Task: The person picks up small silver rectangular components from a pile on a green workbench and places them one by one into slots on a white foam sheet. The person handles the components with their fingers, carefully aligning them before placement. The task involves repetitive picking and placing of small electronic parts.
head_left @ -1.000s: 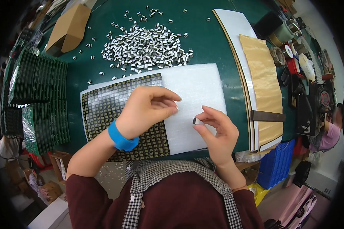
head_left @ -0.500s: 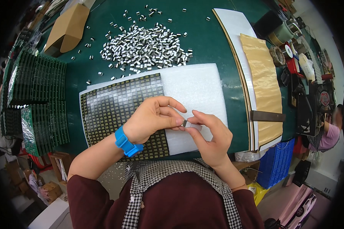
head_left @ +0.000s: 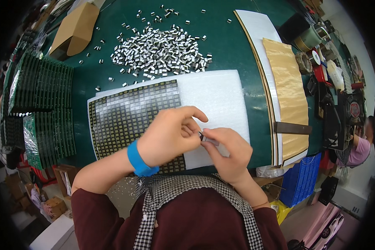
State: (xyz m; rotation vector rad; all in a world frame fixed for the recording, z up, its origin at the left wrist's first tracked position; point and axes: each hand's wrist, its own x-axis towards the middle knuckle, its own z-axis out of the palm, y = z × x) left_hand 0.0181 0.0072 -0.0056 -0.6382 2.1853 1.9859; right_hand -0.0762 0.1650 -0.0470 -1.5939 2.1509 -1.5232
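- A bare right hand pinched a small black-and-white block between thumb and forefinger, over a white foam sheet.
- The bare left hand, a bright blue wristband on its wrist, met it from nine o'clock, thumb close to the block's dark end and forefinger raised clear; from where I stood, I couldn't tell whether it gripped anything.
- Also toward nine o'clock of the block, a black sheet with rows of small gold marks lay on the foam, partly behind the left arm.
- At eleven, a loose heap of similar blocks covered part of the green tabletop.
- Farther out at nine stood rows of green circuit boards.
- At three, a dark brown flat bar crossed crinkled tan paper.
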